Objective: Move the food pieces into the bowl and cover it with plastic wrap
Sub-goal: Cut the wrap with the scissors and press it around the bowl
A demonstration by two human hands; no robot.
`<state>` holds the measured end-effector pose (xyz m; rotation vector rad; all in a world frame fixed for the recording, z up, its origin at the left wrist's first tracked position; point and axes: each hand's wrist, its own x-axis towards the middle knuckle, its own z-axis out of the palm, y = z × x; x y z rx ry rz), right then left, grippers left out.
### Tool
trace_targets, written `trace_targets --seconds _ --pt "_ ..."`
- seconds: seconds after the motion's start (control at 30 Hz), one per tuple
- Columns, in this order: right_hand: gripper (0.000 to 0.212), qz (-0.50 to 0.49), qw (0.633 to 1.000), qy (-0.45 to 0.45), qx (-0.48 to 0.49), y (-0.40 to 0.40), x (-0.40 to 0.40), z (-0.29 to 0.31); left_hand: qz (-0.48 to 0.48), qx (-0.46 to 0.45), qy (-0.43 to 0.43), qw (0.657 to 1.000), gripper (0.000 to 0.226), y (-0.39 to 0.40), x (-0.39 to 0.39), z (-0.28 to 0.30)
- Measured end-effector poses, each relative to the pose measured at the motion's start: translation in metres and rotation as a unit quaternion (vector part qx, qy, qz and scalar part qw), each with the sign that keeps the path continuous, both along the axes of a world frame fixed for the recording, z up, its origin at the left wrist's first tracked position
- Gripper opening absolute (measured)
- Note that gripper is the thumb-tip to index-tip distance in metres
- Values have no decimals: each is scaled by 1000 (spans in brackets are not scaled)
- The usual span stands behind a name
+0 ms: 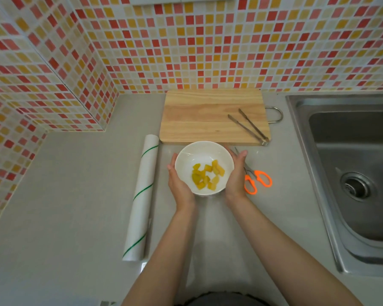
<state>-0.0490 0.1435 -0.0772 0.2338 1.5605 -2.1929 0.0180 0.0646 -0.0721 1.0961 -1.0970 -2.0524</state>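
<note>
A white bowl (202,155) sits in the middle of the grey counter, with several yellow food pieces (207,176) inside it. My left hand (178,181) cups the bowl's left side and my right hand (237,173) cups its right side. A sheet of clear plastic wrap (217,239) lies flat on the counter under the bowl and under my forearms. The roll of plastic wrap (142,195), white with green stripes, lies to the left of the bowl.
A wooden cutting board (199,115) lies behind the bowl with metal tongs (249,127) on its right part. Orange-handled scissors (255,180) lie right of my right hand. A steel sink (352,173) fills the right side. Tiled walls stand behind and to the left.
</note>
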Motion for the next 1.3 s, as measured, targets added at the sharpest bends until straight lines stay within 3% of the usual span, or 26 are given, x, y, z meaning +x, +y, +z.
trace_targets --seconds 0.1,0.2,0.3,0.37,0.47,0.57,0.7,0.87,1.03,1.13,1.2,1.27,1.3 --pt "63 30 998 30 44 4 -6 2 -11 -3 -1 1000 44 3 5 -2" --pt "57 -70 991 75 85 13 -18 12 -31 -19 -10 999 47 8 18 -1" --pt "54 -140 979 128 77 27 -15 18 -27 -84 -79 993 40 4 29 -1" --pt "56 -124 978 152 70 29 -7 21 -14 -124 -121 985 35 -8 25 -1" --pt "55 -75 979 164 89 21 2 21 -65 -168 -97 979 38 -22 3 6" --pt "48 -51 982 149 101 12 6 13 -124 -120 -56 983 42 -22 -14 5" --pt "54 -25 995 70 65 11 -4 8 -125 -60 -40 990 45 -18 -14 0" --pt "65 48 999 1 24 15 -18 11 -58 -70 -44 995 34 -10 -6 9" --pt "52 -135 984 84 85 26 3 15 6 -128 -74 989 35 -4 12 5" --pt "50 -148 983 97 57 31 36 3 10 -162 -99 982 35 -13 16 1" --pt "56 -109 984 118 74 29 50 -1 -20 -172 -89 981 38 -24 13 -1" --pt "64 -67 984 135 93 27 55 -5 -102 -149 -48 982 42 -31 9 -3" --pt "58 -65 986 128 89 25 56 -6 -150 -119 -26 981 44 -31 6 -2"
